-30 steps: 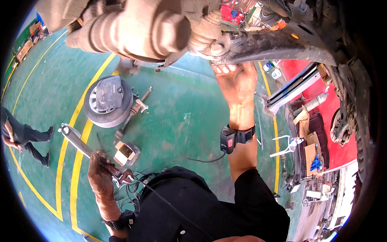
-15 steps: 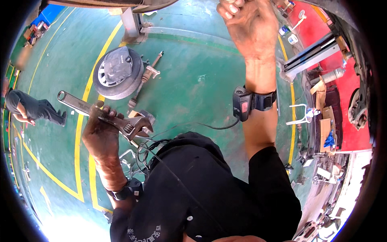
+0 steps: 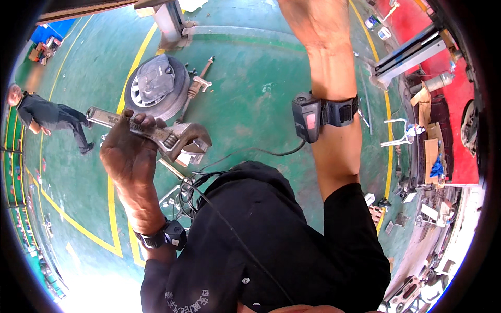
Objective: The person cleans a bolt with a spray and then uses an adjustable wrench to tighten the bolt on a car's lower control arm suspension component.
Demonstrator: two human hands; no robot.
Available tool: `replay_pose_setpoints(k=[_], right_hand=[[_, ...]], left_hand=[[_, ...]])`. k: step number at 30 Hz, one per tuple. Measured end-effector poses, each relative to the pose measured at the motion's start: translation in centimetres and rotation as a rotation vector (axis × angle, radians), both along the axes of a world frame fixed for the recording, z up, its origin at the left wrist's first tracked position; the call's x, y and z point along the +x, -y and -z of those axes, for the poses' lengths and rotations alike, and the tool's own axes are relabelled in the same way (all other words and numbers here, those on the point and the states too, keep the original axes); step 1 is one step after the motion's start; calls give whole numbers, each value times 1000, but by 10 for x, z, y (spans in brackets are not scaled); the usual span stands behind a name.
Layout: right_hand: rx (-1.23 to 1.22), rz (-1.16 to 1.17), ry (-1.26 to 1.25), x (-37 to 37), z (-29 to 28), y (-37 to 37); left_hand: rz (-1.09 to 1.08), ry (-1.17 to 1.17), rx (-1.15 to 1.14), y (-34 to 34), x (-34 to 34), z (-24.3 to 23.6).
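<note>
My left hand (image 3: 129,159), its fingers dark with grime, is wrapped round the handle of a large adjustable wrench (image 3: 183,139). The wrench lies nearly level in front of me, its jaws to the right and its handle end to the left, held in the air above the floor. My right arm is stretched up and forward. Only the wrist and lower palm of my right hand (image 3: 315,23) show at the top edge; the fingers are cut off, so what they touch is hidden. Each wrist wears a black strapped device, and the right one (image 3: 307,117) trails a cable.
A wheel (image 3: 158,86) with a dark bag on it lies on the green floor beside a drive shaft (image 3: 198,86). Lift posts (image 3: 168,23) stand ahead and at right (image 3: 409,60). Cardboard (image 3: 432,156) and parts line the right side. Another person (image 3: 52,117) walks at far left.
The wrench has shifted right and its jaws have turned more toward me. My right hand has moved up, its fingers leaving the view. The floor scene has shifted slightly.
</note>
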State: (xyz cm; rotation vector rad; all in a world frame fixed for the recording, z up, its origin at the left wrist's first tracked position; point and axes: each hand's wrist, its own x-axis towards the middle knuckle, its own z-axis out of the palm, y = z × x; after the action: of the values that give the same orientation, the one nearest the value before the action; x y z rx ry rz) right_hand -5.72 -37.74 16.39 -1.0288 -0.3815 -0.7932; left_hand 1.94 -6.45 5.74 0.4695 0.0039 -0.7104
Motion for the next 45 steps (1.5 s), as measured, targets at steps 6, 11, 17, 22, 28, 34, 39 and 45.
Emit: replay_pose_setpoints(k=[6,11,17,22,28,34,39,45], right_hand=[[-21,-9,12,-7,21,8],[-514,226,-191,-33,104,-15],[-198,8,-47,-11,108,-64],[-85,-10,43,-17,90,-66],[-52,35,16,-22,84,-46],[-148,-100,-2,-39,45,-19],[-463,289,12,-27,46,-6],[-660,469,-12,-37,41,-3]], left_hand=[[26,-90,-151,26,13,-10],[68,-153,-190,57,20,-21],[192,121,-24,104,-15,-21],[398,-245,-138,119,-45,-44],[691,184,31,104,-45,-35],[407,153,423,65,-20,-10],[305,60,449,37,-6,11],[312,33,440,34,-1,19]])
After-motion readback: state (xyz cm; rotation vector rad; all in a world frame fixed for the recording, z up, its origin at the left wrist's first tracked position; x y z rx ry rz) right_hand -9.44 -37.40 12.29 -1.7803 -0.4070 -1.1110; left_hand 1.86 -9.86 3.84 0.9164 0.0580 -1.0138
